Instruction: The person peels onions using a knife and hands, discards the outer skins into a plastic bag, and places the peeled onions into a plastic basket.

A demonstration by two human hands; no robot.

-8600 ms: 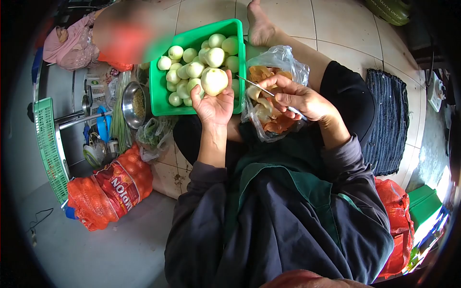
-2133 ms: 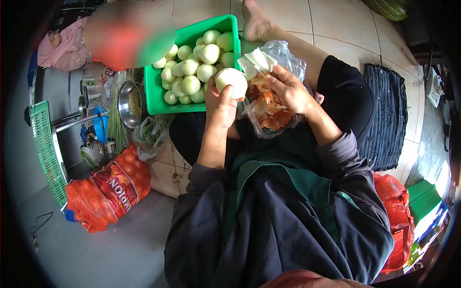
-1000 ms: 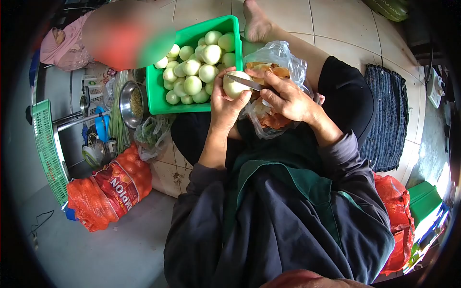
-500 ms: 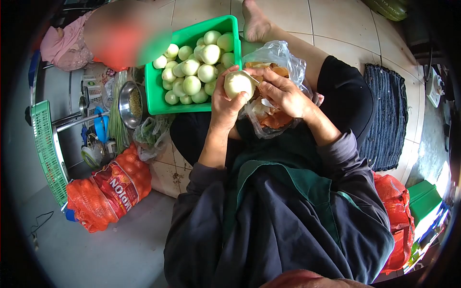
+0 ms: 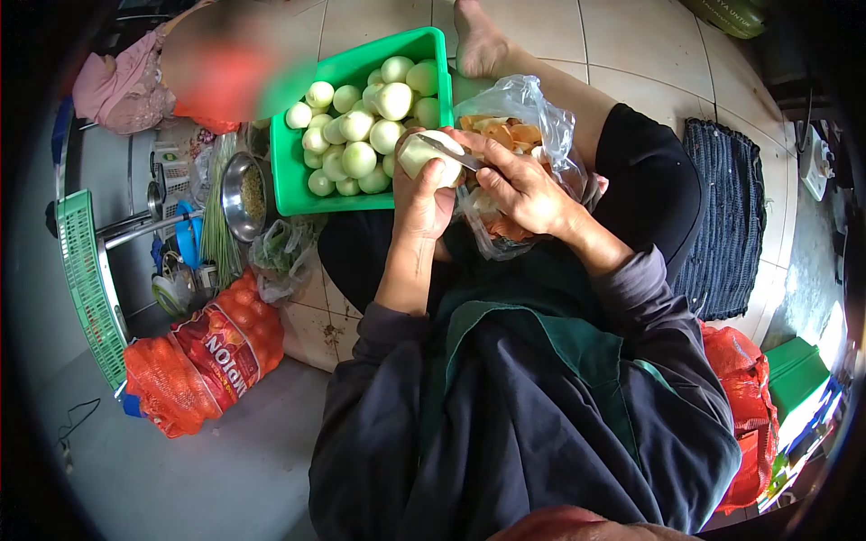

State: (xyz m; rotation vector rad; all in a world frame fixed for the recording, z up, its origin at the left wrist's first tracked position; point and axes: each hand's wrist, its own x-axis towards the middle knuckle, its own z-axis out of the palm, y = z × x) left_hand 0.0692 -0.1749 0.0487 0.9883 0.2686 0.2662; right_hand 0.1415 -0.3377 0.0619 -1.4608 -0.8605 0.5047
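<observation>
The left hand (image 5: pixel 420 200) cups an onion (image 5: pixel 424 162) beside the right edge of the tub (image 5: pixel 446 83), the right hand (image 5: pixel 528 187) pinches a knife (image 5: pixel 453 153) across it, and slick flesh could skid the blade thumbward.

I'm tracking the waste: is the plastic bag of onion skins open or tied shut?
Open; the plastic bag has its mouth spread, exposing onion skins.

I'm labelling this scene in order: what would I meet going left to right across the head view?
Pale green basket, metal bowl, green tub of pale onions, clear plastic bag of peels, dark woven mat, bright green box.
</observation>
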